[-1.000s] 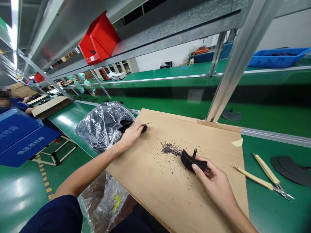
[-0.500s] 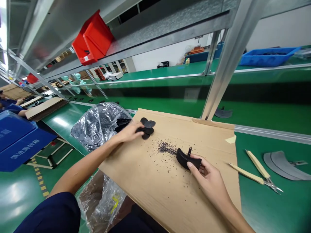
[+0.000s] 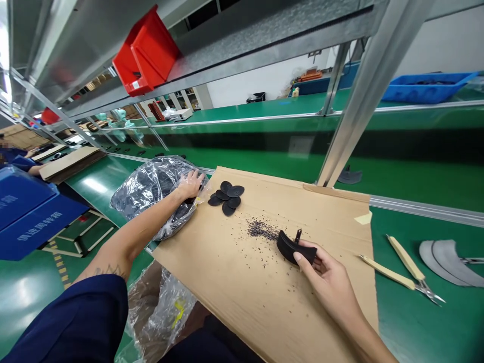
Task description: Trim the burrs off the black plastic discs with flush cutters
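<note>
In my right hand (image 3: 328, 272), a curved black plastic piece (image 3: 293, 248) with a thin upright post is pinched between thumb and fingers, just above the cardboard sheet (image 3: 234, 272). My left hand (image 3: 191, 184) lies on the clear plastic bag (image 3: 145, 184) full of black parts, its fingers spread over the bag's right end. Several flat black oval pieces (image 3: 226, 194) overlap in a small pile on the cardboard, right of the bag. Small black scraps (image 3: 260, 229) are scattered beside the curved piece.
Cream-handled nippers (image 3: 406, 272) lie over the cardboard's right edge, with grey curved pieces (image 3: 446, 262) beyond them. A metal upright (image 3: 353, 126) rises behind the cardboard. A red bin (image 3: 145, 55) sits on the shelf above. Blue crates (image 3: 34, 212) stand left; another person's arm shows behind them.
My left hand has moved left and back from the oval pieces to the bag, and more ovals lie in the pile. My right hand keeps the curved piece in nearly the same place.
</note>
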Motion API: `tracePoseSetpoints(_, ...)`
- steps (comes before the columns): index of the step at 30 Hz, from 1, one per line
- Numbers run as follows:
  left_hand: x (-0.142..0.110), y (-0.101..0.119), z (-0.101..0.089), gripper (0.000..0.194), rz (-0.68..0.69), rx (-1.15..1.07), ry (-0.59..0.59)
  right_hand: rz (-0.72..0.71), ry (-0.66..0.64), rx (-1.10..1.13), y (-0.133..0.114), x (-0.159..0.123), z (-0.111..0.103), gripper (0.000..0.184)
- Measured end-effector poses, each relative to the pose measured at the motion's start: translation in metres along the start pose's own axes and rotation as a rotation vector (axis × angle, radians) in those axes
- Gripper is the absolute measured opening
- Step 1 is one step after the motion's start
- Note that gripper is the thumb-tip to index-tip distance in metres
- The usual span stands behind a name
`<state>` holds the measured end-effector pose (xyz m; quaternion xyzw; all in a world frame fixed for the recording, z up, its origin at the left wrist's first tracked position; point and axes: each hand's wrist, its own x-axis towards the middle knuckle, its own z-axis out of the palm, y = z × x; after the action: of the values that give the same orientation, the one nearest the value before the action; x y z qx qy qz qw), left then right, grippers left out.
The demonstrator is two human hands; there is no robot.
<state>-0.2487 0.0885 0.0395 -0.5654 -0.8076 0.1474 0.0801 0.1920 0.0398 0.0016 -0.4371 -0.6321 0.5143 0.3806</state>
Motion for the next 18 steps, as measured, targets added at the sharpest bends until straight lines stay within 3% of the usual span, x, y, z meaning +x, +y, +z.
tracePoseSetpoints(4,0.019,0.007,-0.006,0.050,-0.161,0.006,0.004,-0.027,0.003,-0.011,0.000,-0.002,0.000,0.048)
tracePoseSetpoints(11,0.020,0.015,-0.011,0.038,-0.217,0.032,-0.034,-0.013,-0.013,-0.095,0.007,-0.004,-0.001,0.040)
tracePoseSetpoints(15,0.019,0.004,-0.010,0.058,-0.293,0.048,-0.135,-0.054,-0.031,-0.108,0.007,-0.007,-0.001,0.039)
tracePoseSetpoints(18,0.022,-0.001,-0.012,0.069,-0.274,0.047,-0.163,-0.091,-0.032,-0.128,0.003,-0.011,-0.002,0.038)
